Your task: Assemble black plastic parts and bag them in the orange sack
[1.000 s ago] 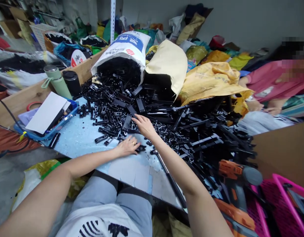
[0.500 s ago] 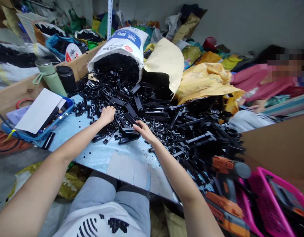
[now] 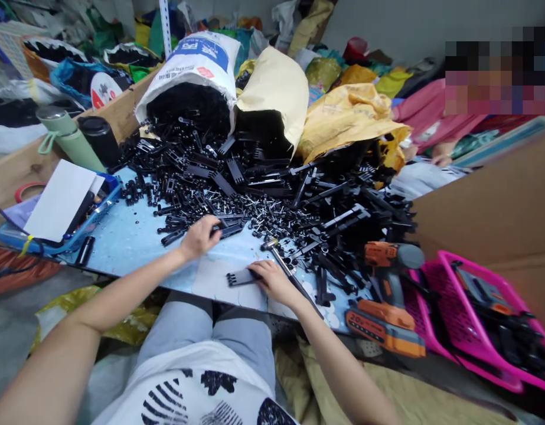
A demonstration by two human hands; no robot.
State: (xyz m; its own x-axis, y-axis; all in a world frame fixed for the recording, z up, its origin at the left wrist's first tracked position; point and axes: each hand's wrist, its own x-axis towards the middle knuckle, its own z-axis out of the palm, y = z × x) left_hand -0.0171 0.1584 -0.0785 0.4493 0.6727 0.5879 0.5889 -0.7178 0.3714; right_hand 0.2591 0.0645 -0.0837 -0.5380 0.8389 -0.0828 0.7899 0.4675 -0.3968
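My right hand is closed on one end of a flat black plastic piece with prongs, which lies low over the grey pad at the table's front edge. My left hand is at the near side of the heap, fingers pinched round a small black plastic part; its exact shape is mostly hidden. Beyond both hands spreads a pile of black plastic parts, with loose silver pins in front. Beside my right hand lies a hammer, head pointing away from me.
An orange cordless drill stands at the right, against a pink basket. To the left are a blue tray, a green flask and a black cup. Sacks spill parts at the back. Another person's hand shows far right.
My right hand has drawn the flat black piece back from the pile to the pad. My left hand has come nearer with a small part. The hammer now shows; the view has shifted.
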